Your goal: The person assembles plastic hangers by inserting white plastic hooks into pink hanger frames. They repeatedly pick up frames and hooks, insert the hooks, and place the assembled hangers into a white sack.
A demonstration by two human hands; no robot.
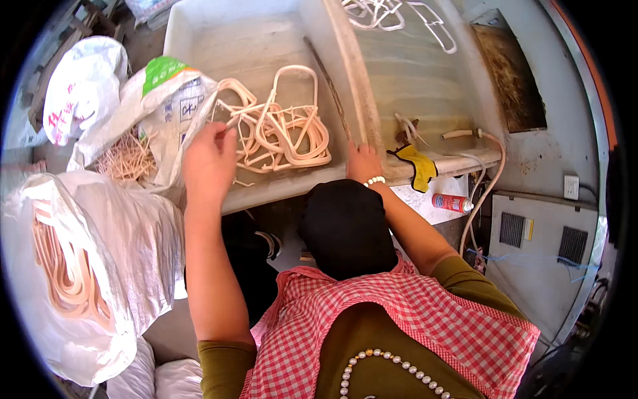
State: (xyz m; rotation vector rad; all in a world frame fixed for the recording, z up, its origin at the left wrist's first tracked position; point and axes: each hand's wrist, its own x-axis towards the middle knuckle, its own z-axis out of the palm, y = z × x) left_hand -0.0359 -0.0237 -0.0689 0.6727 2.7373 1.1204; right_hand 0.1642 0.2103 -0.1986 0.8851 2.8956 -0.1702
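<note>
Pale pink plastic hangers [292, 126] lie in a tangled heap at the near end of the white tub's left compartment [232, 30]. At the heap's left edge, my left hand [211, 156] is closed, its fingertips pinching a pale pink plastic piece; whether it belongs to a hanger I cannot tell. My right hand [364, 163], a beaded bracelet at its wrist, rests by the near end of the tub's divider [359, 73]. Its fingers are closed around the lower end of a long thin brown stick [327, 80], which reaches away into the left compartment.
A sack [176, 100] of thin pink plastic sprues [129, 157] leans on the tub's left; nearer is a bag of pink hangers [70, 266]. White hangers [435, 30] lie in the right compartment. A yellow glove [420, 166], hose [495, 169] and red spray can [452, 203] are at right.
</note>
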